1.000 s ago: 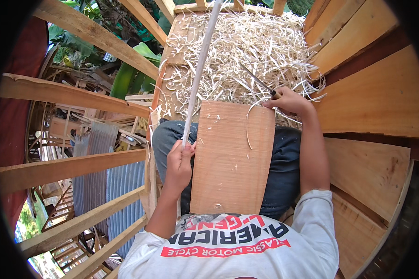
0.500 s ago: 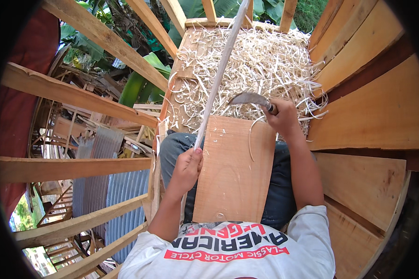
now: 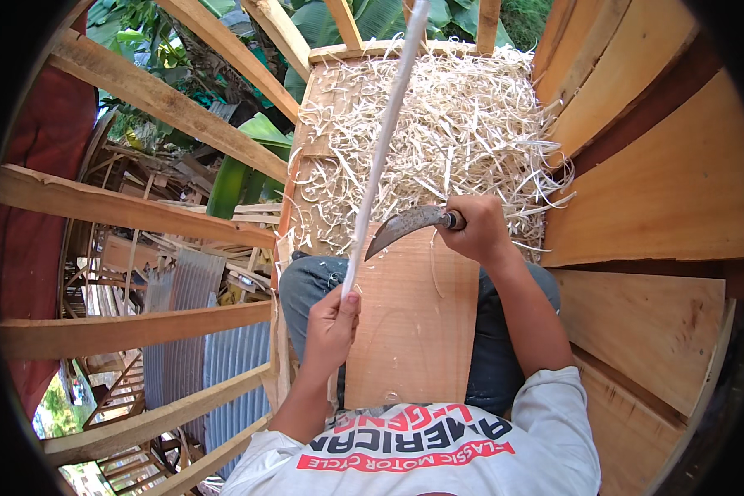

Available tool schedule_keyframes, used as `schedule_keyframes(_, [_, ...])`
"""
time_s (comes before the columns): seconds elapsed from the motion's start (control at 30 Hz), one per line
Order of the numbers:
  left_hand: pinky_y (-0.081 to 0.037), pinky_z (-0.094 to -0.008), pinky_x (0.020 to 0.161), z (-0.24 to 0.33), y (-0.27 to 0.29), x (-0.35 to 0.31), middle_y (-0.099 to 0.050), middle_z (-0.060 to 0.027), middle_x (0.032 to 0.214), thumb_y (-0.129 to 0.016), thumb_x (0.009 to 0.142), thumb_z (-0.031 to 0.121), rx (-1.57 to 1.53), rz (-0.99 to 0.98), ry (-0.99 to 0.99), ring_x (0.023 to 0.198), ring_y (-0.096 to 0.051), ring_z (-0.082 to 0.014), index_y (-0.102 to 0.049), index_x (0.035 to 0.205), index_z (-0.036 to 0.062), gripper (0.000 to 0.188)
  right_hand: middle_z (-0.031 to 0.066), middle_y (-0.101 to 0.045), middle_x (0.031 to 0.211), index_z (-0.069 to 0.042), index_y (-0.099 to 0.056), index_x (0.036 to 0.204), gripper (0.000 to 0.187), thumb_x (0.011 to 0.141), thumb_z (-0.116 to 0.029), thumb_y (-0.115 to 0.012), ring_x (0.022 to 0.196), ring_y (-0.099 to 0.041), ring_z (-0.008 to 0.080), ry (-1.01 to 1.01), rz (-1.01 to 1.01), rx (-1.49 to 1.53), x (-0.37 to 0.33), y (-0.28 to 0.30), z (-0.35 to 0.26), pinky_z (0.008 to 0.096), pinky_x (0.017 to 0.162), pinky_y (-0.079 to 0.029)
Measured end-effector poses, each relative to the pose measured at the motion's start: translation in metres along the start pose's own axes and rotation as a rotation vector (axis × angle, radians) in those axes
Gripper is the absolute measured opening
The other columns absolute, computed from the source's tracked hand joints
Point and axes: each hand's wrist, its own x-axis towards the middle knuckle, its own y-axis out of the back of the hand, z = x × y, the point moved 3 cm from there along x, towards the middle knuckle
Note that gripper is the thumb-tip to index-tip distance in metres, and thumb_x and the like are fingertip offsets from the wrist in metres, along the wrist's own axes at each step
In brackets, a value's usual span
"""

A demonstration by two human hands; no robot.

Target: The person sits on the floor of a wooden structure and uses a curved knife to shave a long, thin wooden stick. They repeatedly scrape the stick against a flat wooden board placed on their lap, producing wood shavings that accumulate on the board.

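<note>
Across the person's lap, in front of the shirt (image 3: 438,467), lies a flat board (image 3: 413,331), resting over the jeans (image 3: 306,289), probably as a guard between blade and thighs. Just left of it, the left hand (image 3: 332,326) is closed around the lower end of a long pale stick (image 3: 380,153), thumb along the shaft, which seems meant to steady it while leaving the rest free. The stick slants up and away past the board's far left corner. Above the board's far end, the right hand (image 3: 477,225) is clenched on the handle of a curved knife (image 3: 407,223), its blade pointing left toward the stick; the tip is right beside the shaft, though whether they touch I cannot tell. Holding the two crosswise like this likely keeps the edge away from the fingers. Beyond, curly shavings (image 3: 438,140) heap over the floor (image 3: 316,132), thickest straight ahead of the knees. Wooden rails (image 3: 132,202) fence the left side, planks (image 3: 661,182) close the right, and farther off show metal sheets (image 3: 186,331) and green leaves (image 3: 260,140).
</note>
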Motion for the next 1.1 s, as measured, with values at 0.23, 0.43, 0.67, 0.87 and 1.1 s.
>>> schedule_keyframes(0.23, [-0.02,-0.0179,0.042,0.027,0.009,0.0,-0.032,0.0089,0.056,-0.047,0.098,0.031,0.035,0.056,-0.065,0.047,-0.026,0.0001,-0.052,0.081,0.0049,0.032,0.0078,-0.048,0.046,-0.007,-0.051,0.053,0.035,0.067,-0.025,-0.077,0.043,-0.052,0.0255,-0.061,-0.026,0.002,-0.002,0.003,0.009,0.0346,0.042,-0.04])
schedule_keyframes(0.43, [-0.022,-0.0182,0.041,0.015,0.008,0.007,-0.033,0.0072,0.055,-0.047,0.097,0.03,-0.141,-0.061,-0.042,0.046,-0.029,-0.0008,-0.052,0.08,0.0046,0.031,0.0071,-0.047,0.046,-0.007,-0.05,0.052,0.038,0.069,-0.029,-0.076,0.041,-0.05,0.025,-0.017,-0.055,0.015,-0.002,-0.004,-0.007,0.0341,0.041,-0.04])
schedule_keyframes(0.67, [-0.023,-0.0185,0.04,0.019,-0.004,0.008,-0.035,0.0066,0.055,-0.052,0.096,0.025,-0.111,-0.091,0.065,0.046,-0.03,-0.001,-0.056,0.083,0.0033,0.025,0.0078,-0.044,0.045,-0.007,-0.047,0.051,0.037,0.074,-0.024,-0.072,0.039,-0.048,0.0248,0.048,-0.071,-0.013,-0.007,-0.013,-0.03,0.0344,0.04,-0.037])
schedule_keyframes(0.87, [-0.019,-0.0174,0.043,0.008,-0.003,0.007,-0.035,0.007,0.058,-0.05,0.096,0.023,-0.229,-0.142,0.055,0.048,-0.027,-0.0007,-0.053,0.085,0.0046,0.022,0.0073,-0.044,0.044,-0.008,-0.045,0.05,0.042,0.077,-0.028,-0.07,0.037,-0.045,0.0244,-0.019,0.027,-0.14,-0.006,-0.008,-0.029,0.0344,0.038,-0.036])
schedule_keyframes(1.1, [-0.019,-0.0181,0.044,0.008,-0.01,0.008,-0.035,0.006,0.06,-0.046,0.098,0.025,-0.223,-0.181,0.065,0.049,-0.026,-0.0008,-0.051,0.088,0.0057,0.022,0.007,-0.044,0.044,-0.008,-0.046,0.05,0.044,0.076,-0.032,-0.071,0.037,-0.046,0.0241,-0.06,0.065,-0.167,-0.005,-0.004,-0.026,0.0346,0.039,-0.037])
